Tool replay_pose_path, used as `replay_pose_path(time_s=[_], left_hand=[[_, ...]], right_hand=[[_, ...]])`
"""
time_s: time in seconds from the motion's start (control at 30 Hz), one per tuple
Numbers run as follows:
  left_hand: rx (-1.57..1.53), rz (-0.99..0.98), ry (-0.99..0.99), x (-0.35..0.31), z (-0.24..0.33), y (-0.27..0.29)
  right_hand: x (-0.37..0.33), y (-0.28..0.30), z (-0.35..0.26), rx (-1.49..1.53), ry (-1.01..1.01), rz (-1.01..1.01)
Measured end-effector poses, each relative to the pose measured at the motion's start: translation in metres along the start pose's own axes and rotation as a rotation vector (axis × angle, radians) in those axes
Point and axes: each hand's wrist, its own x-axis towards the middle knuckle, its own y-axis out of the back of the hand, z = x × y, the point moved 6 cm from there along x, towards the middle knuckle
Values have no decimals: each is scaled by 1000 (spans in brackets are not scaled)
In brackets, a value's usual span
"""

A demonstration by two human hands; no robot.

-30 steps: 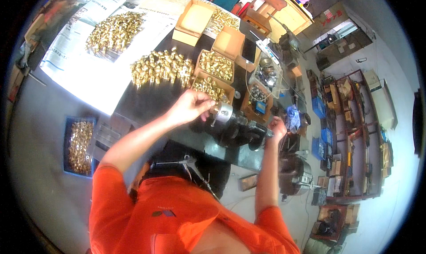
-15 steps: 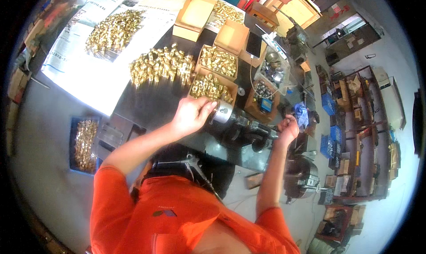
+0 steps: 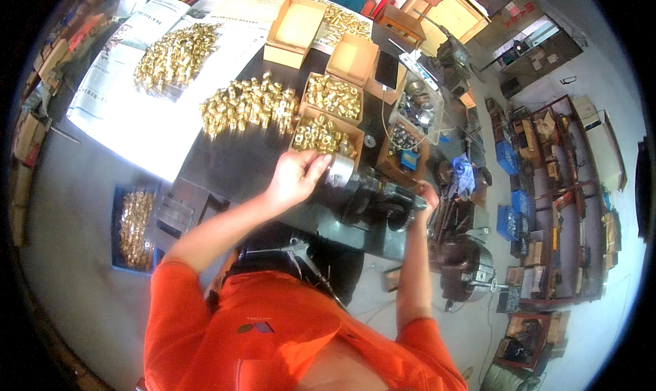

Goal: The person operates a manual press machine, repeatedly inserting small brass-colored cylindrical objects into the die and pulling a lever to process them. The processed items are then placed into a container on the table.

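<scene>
My left hand (image 3: 295, 179) is closed, thumb and fingertips pressed together at the face of a silver round chuck (image 3: 340, 170). Whatever its fingers pinch is hidden. The chuck sits on the left end of a dark bench-mounted spindle device (image 3: 383, 198). At that device's right end my right hand (image 3: 428, 197) has its fingers curled in, and what they grip cannot be made out. Just beyond the chuck stands a cardboard box of brass fittings (image 3: 322, 135), with a second box of brass fittings (image 3: 333, 96) behind it.
Loose brass fittings (image 3: 249, 105) lie on the dark table, and another heap (image 3: 176, 55) covers newspaper. Empty cartons (image 3: 295, 30), a phone (image 3: 387, 70) and a clear bin of metal parts (image 3: 418, 107) stand farther back. A blue crate (image 3: 137, 227) is low left; a blue rag (image 3: 463, 176) lies right.
My right hand has moved left, closer to the spindle device and away from the blue rag. The left hand stays at the chuck. The whole view has shifted slightly.
</scene>
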Motion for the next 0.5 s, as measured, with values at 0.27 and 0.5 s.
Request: replay_pose_path(time_s=[0.27, 0.5], left_hand=[[51, -37, -90, 1, -3, -2], [-139, -147, 119, 0, -4, -5]], right_hand=[[-25, 6, -6, 171, -347, 90], [-59, -2, -22, 635, -800, 216]])
